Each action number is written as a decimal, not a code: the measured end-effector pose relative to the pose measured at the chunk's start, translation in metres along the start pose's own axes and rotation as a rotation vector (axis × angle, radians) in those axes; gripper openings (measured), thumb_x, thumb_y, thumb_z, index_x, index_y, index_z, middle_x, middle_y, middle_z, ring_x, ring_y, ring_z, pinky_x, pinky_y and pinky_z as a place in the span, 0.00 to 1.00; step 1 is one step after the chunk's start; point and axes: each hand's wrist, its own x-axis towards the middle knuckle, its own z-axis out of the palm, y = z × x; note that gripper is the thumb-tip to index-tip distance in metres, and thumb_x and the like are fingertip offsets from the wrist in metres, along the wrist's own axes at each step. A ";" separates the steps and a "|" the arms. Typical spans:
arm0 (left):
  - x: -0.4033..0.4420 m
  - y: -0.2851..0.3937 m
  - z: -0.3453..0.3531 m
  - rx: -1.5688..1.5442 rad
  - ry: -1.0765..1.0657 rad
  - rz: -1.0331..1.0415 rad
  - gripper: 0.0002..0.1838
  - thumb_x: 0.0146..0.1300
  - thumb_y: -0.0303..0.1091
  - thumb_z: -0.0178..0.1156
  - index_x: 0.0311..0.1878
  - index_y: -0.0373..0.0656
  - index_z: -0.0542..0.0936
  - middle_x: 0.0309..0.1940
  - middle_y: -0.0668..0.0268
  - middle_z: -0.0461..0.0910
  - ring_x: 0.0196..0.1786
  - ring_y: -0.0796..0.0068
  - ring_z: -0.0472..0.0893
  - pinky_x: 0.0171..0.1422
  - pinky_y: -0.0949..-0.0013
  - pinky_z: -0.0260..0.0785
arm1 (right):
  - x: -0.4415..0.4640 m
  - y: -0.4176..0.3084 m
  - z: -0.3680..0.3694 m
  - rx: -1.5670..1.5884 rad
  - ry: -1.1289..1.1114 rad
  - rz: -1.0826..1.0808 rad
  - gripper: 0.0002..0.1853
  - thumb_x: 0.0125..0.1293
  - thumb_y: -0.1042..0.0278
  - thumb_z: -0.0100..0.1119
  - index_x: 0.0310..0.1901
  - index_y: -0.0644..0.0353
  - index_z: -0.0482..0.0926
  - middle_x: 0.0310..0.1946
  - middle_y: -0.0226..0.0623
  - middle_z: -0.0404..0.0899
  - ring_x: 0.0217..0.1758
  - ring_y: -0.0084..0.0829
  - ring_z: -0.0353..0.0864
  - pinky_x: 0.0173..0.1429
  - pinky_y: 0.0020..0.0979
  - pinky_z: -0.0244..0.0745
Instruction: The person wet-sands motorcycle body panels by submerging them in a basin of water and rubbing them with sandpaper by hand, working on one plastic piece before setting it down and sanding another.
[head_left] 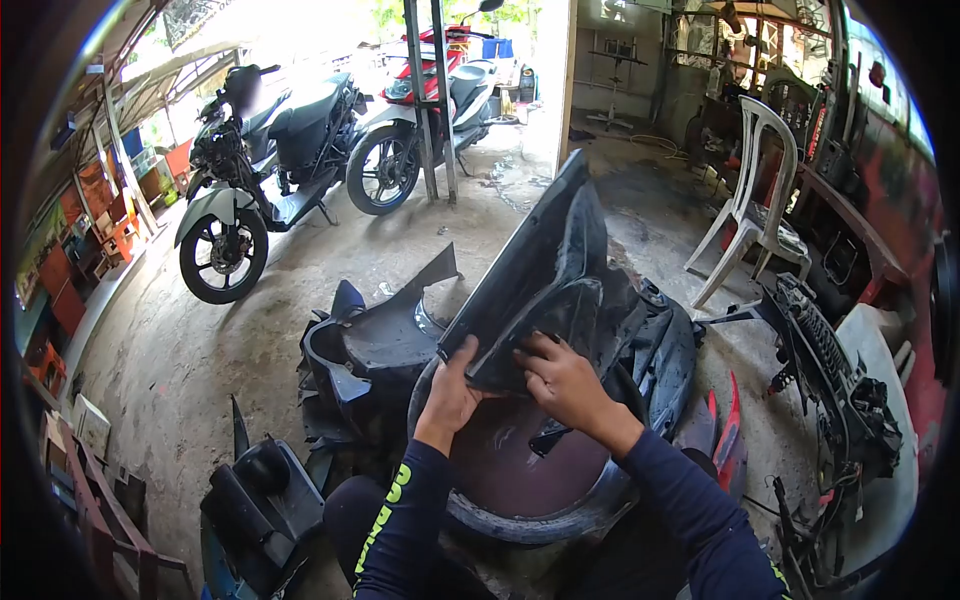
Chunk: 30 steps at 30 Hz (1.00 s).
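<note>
Concrete floor [150, 370] surrounded the tyre-like ring [545, 528], above which the left hand [452, 402] and right hand [568, 388] were clamped on the lower end of a black panel [540, 258], apparently light, stiff, smooth plastic, probably best held by its edges.

Daylight floods in at the top centre, blown out to white behind the scooters [300, 145]. The floor [270, 350] is softly lit mid-frame, dimmer at upper right. Fisheye distortion bends the sides; black vignetting fills the corners, with blue fringing upper right.
</note>
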 end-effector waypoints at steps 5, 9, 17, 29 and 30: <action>0.001 -0.006 -0.009 0.307 0.130 0.068 0.19 0.72 0.34 0.53 0.63 0.41 0.68 0.54 0.58 0.79 0.50 0.61 0.84 0.46 0.53 0.83 | 0.021 0.032 -0.023 0.030 -0.335 0.223 0.17 0.62 0.71 0.51 0.48 0.68 0.83 0.51 0.55 0.81 0.61 0.48 0.78 0.69 0.40 0.70; 0.005 -0.006 -0.005 0.334 0.102 0.091 0.22 0.74 0.44 0.56 0.64 0.43 0.68 0.54 0.62 0.79 0.51 0.65 0.83 0.46 0.56 0.83 | 0.018 0.015 -0.007 -0.315 -0.358 -0.002 0.19 0.66 0.71 0.46 0.52 0.68 0.81 0.59 0.56 0.77 0.63 0.53 0.76 0.71 0.41 0.68; 0.011 -0.011 -0.017 0.402 0.206 0.099 0.27 0.70 0.52 0.59 0.63 0.45 0.70 0.49 0.68 0.78 0.47 0.74 0.81 0.43 0.62 0.81 | 0.024 -0.025 0.007 -0.298 -0.336 0.126 0.20 0.61 0.68 0.54 0.52 0.71 0.79 0.54 0.60 0.79 0.60 0.53 0.79 0.67 0.48 0.70; 0.011 -0.014 -0.022 0.642 0.342 0.098 0.25 0.69 0.57 0.58 0.54 0.44 0.76 0.35 0.77 0.73 0.34 0.88 0.73 0.31 0.80 0.65 | 0.019 0.016 0.032 -0.412 0.052 0.045 0.18 0.58 0.69 0.55 0.47 0.72 0.80 0.50 0.60 0.80 0.53 0.59 0.80 0.62 0.52 0.71; 0.007 -0.012 -0.018 0.641 0.348 0.094 0.25 0.69 0.57 0.58 0.54 0.44 0.76 0.35 0.77 0.73 0.34 0.88 0.73 0.31 0.80 0.65 | 0.024 0.031 0.031 -0.356 0.202 0.169 0.18 0.57 0.69 0.56 0.46 0.72 0.81 0.48 0.59 0.81 0.51 0.59 0.80 0.60 0.52 0.72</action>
